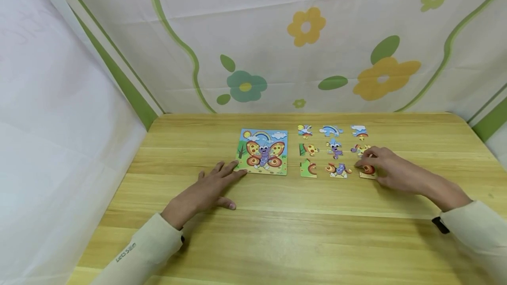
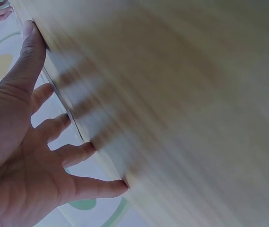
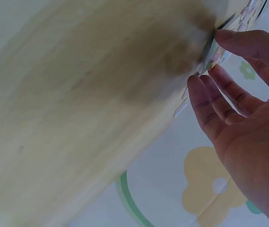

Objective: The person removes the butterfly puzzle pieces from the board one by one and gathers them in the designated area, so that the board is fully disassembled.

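A square butterfly puzzle picture lies flat on the table, left of the loose pieces. My left hand has its fingers spread, and the foremost fingertips reach the picture's lower left corner. In the left wrist view the fingertips of the left hand rest on the wood. My right hand pinches the lower right puzzle piece, which has a red wing spiral. Thumb and fingers of the right hand are at the piece's edges in the right wrist view; they partly hide it.
Several loose pieces lie in spaced rows: a rainbow piece, a purple body piece, a feet piece, a green corner piece. Behind the wooden table hangs a white flowered cloth; another white cloth is at left.
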The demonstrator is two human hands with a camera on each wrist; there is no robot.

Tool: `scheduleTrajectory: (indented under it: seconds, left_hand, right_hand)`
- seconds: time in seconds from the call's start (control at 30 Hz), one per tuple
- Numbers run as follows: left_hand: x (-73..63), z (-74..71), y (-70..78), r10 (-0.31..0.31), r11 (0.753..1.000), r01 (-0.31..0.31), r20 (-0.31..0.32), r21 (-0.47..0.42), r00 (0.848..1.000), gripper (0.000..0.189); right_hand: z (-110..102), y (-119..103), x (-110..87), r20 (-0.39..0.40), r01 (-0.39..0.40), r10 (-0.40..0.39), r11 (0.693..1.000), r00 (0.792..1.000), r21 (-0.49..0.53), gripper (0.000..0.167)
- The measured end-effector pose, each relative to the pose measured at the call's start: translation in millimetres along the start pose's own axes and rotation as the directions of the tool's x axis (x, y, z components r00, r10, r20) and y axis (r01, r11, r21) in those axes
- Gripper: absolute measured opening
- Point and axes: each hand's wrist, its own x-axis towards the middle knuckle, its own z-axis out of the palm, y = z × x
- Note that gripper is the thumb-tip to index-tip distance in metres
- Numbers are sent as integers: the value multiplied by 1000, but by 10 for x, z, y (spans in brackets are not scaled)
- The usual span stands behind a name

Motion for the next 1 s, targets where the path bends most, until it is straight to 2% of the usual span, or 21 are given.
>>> scheduleTrajectory:
  seconds: [0.6,0.83,1.0]
  left_hand:
    - [-1,-2,-8,-7,1000,7,-4,13,1000,92]
    - [-22,7,-4,-22,1000,22,-9,10,1000,91]
    - [-39,9,-6,-21,1000,21,-15,11,1000,91]
  right_hand:
    - [30,16,-26,-6,-1,1,1000,1000,3,56]
    - [36,-2,-33,-47,40,-41,999,998,-17,61]
    - [-17,-57,-41,-49,-19,18,999,999,-28,53]
